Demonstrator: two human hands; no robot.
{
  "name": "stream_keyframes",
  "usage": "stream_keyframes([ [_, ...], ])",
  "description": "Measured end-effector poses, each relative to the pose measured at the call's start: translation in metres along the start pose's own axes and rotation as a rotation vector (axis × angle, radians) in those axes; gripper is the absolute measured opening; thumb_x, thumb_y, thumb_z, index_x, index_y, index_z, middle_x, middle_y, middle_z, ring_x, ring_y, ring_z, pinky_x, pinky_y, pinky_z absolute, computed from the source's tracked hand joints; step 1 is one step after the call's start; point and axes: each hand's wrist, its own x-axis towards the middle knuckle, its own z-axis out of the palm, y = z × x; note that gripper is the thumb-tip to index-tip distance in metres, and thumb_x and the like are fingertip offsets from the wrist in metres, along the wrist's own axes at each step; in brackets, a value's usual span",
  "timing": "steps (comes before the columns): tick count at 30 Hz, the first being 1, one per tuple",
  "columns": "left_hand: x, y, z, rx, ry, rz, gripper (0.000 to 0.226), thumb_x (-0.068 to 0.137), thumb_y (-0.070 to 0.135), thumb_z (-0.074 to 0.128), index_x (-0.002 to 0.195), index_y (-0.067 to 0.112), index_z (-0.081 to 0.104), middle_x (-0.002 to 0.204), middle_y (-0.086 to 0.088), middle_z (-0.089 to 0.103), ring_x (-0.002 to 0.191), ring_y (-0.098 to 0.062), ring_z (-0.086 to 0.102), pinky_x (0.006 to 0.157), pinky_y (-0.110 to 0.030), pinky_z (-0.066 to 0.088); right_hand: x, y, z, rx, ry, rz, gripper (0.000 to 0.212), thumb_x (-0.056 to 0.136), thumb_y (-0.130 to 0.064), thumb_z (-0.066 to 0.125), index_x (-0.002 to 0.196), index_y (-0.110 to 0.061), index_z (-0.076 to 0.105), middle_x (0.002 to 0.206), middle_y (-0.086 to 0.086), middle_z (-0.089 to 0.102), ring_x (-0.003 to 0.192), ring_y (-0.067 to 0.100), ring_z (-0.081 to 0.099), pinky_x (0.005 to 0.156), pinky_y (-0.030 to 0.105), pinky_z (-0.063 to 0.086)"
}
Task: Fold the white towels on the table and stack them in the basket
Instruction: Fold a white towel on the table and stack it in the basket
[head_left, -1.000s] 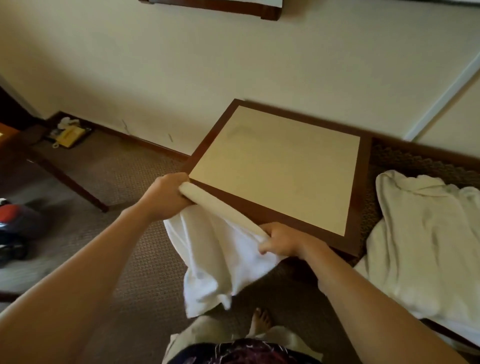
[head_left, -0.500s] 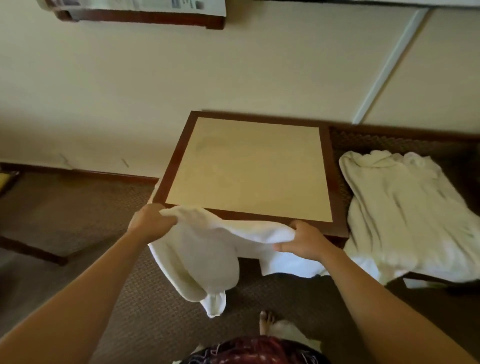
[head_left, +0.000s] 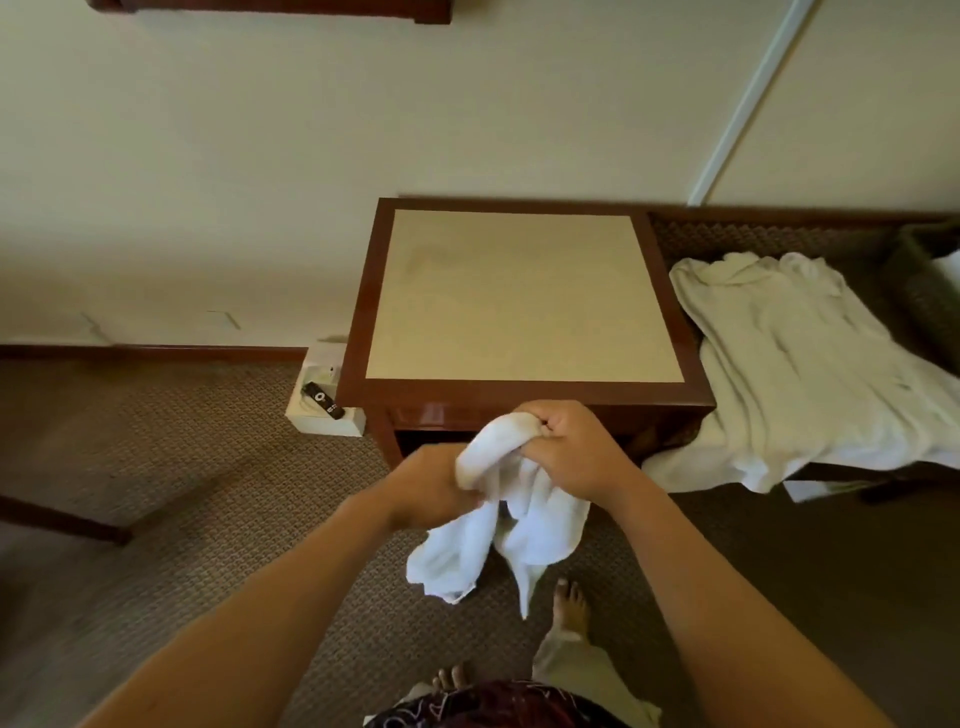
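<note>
Early in the task: my left hand (head_left: 434, 486) and right hand (head_left: 571, 449) both grip one white towel (head_left: 498, 525), bunched between them just in front of the near edge of the worktop (head_left: 519, 392), its loose ends hanging toward the floor. No fold is laid yet. A second towel (head_left: 789, 364) lies unfolded on the bench to the right; the basket (head_left: 919, 291) sits at far right, contents mostly out of view.

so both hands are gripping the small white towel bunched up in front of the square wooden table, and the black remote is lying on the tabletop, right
Not quite. Both hands, left and right, do grip the small white towel in front of the square wooden table. But the black remote lies on a white box on the floor left of the table, as the head view shows.
</note>
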Motion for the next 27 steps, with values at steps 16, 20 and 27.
stream_keyframes([
  [16,0.003,0.057,0.01,0.369,-0.113,0.311,0.027,0.092,0.017,0.063,0.07,0.032,0.057,0.081,0.008,0.06,0.079,-0.015,0.058,0.071,-0.036,0.05,-0.039,0.023,0.025,-0.414,-0.204,0.242,0.07,0.089,-0.033,0.076,0.15,-0.034,0.041,0.098,0.0,0.071,0.078,0.01,0.064,0.079,0.039,0.058],
  [20,-0.003,0.035,0.003,0.098,0.103,0.204,0.013,0.084,0.021,0.068,0.087,0.032,0.062,0.09,0.012,0.064,0.085,-0.011,0.061,0.072,-0.033,0.053,-0.039,0.01,0.003,-0.337,-0.13,0.207,0.021,0.092,-0.031,0.071,0.077,-0.019,0.063,0.073,-0.004,0.062,0.067,0.014,0.058,0.062,0.03,0.045],
  [27,-0.016,-0.04,0.04,0.301,-0.149,-0.089,0.025,0.102,0.045,0.047,0.107,0.03,0.066,0.108,0.006,0.069,0.102,-0.02,0.063,0.089,-0.044,0.051,-0.059,-0.032,-0.023,0.245,0.119,0.065,0.005,0.086,-0.011,0.08,0.088,-0.012,0.076,0.078,0.012,0.068,0.074,0.018,0.061,0.07,0.03,0.048],
])
